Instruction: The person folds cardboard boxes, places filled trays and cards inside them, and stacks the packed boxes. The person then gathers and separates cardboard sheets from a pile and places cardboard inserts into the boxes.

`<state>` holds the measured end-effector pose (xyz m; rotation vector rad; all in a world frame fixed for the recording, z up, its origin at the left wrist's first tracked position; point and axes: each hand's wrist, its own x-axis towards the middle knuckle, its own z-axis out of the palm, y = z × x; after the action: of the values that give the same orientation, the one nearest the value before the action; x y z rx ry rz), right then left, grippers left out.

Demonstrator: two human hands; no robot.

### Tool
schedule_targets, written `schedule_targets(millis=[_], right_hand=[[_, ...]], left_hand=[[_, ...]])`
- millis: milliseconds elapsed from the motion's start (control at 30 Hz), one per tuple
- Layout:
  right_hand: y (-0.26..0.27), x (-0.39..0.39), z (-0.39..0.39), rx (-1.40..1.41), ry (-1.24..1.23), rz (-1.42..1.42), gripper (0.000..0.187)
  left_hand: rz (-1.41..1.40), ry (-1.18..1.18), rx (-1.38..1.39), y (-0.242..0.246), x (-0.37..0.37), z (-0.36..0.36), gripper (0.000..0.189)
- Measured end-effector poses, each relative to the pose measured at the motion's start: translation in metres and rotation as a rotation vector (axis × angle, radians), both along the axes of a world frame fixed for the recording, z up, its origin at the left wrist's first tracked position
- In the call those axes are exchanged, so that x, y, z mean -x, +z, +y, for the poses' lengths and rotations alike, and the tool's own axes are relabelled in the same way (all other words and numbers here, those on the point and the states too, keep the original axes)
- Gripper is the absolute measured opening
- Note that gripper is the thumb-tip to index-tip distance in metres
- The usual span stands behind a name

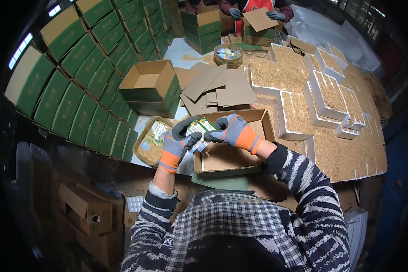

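Both of my hands wear grey and orange knit work gloves with dark coated fingers. Between them are several small printed packets point(201, 128), green and white with blue at the lower end. My left hand point(181, 142) grips their left side, while my right hand point(232, 132) pinches them at the right. Below the hands stands an open cardboard box point(229, 159), with its brown bottom showing. To the left of my left hand, a shallow basket point(136, 147) holds more packets and loose tan shavings. The glove fingers hide part of the packets.
Green cartons point(85, 81) are stacked along the left. An open green carton point(149, 91) and loose cardboard sheets point(236, 88) lie beyond my hands. White foam boxes point(294, 125) of tan shavings fill the right. Farther back are a packet basket point(228, 63) and a gloved person point(258, 8).
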<state>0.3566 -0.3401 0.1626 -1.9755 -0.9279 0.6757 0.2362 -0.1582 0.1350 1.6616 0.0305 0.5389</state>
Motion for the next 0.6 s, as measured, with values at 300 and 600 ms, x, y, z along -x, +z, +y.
schedule_targets(millis=[300, 600], right_hand=[[-0.006, -0.014, -0.062, 0.545, 0.049, -0.464, 0.045], [-0.049, -0.049, -0.188, -0.111, -0.527, -0.767, 0.071]], left_hand=[[0.164, 0.496, -0.295, -0.088, 0.015, 0.121, 0.034], [0.555, 0.175, -0.152, -0.092, -0.001, 0.065, 0.077]])
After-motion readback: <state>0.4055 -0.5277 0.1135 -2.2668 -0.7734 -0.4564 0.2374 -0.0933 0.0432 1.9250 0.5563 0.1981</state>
